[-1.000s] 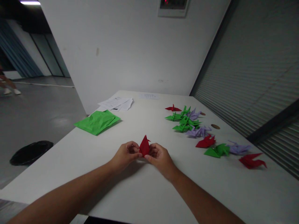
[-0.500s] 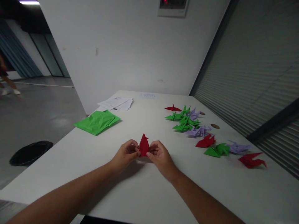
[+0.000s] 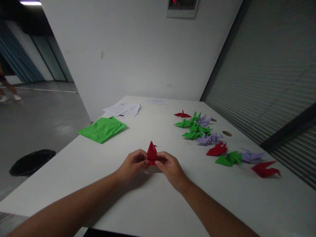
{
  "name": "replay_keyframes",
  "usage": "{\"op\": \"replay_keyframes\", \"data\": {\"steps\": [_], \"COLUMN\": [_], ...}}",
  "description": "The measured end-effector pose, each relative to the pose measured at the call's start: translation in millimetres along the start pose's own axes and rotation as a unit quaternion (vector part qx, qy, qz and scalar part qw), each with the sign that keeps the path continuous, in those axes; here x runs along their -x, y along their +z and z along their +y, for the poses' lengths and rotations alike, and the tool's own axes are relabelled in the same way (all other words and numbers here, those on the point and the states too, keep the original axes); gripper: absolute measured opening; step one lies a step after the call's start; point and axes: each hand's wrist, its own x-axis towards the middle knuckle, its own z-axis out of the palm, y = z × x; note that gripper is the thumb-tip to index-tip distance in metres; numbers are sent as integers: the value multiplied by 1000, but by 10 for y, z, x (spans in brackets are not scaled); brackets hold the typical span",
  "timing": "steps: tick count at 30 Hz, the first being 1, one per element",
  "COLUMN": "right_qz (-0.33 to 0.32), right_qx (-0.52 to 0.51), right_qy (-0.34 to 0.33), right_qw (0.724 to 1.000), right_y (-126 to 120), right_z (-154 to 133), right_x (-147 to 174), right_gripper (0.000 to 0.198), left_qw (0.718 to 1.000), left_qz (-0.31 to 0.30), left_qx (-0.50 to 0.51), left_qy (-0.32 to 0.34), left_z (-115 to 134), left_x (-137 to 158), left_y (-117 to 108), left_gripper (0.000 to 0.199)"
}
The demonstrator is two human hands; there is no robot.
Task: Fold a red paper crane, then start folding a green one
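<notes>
Between my two hands, just above the white table (image 3: 158,204), is a red origami crane (image 3: 152,152), its pointed parts upward. My left hand (image 3: 134,164) pinches its left side, the thumb low on the near face. From the right, my right hand (image 3: 170,168) grips the opposite lower edge between thumb and curled fingers. The near flap of the red paper is bent outward at the bottom. Fingers hide part of both sides of the crane.
Several finished cranes in green (image 3: 229,158), purple (image 3: 251,155) and red (image 3: 266,169) lie along the right side. Green paper sheets (image 3: 102,129) and printed papers (image 3: 122,109) rest at the left. A black-lined bin (image 3: 32,162) stands on the floor. Blinds (image 3: 261,75) border the right.
The near flap of the red crane, upright before, is now folded down and outward at its lower part. Both hands keep their hold in nearly the same place.
</notes>
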Motion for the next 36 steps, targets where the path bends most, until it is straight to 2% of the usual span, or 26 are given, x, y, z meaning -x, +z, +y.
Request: {"op": "replay_keyframes", "data": {"steps": [6, 18, 23, 28, 32, 36], "right_qz": [-14, -32, -36, -39, -9, 34], "right_qx": [19, 13, 22, 38, 47, -21], "right_qy": [-34, -31, -31, -34, -38, -3], "right_qw": [999, 999, 999, 998, 998, 999], "right_y": [-28, -67, -77, -57, -1, 40], "right_z": [-20, 40, 22, -47, -21, 55], "right_x": [-10, -7, 2, 21, 22, 18], "right_gripper": [12, 15, 20, 13, 9, 29], "left_qw": [1000, 999, 999, 999, 998, 999], "left_qz": [9, 32, 30, 29, 18, 19], "left_qx": [-11, 22, 16, -17, -53, -30], "left_qy": [-9, -34, -37, -24, -16, 5], "left_z": [-9, 2, -10, -20, -38, -65], "left_x": [7, 9, 17, 10, 12, 9], "left_y": [-11, 12, -4, 5, 4, 18], "left_gripper": [22, 14, 18, 22, 20, 27]}}
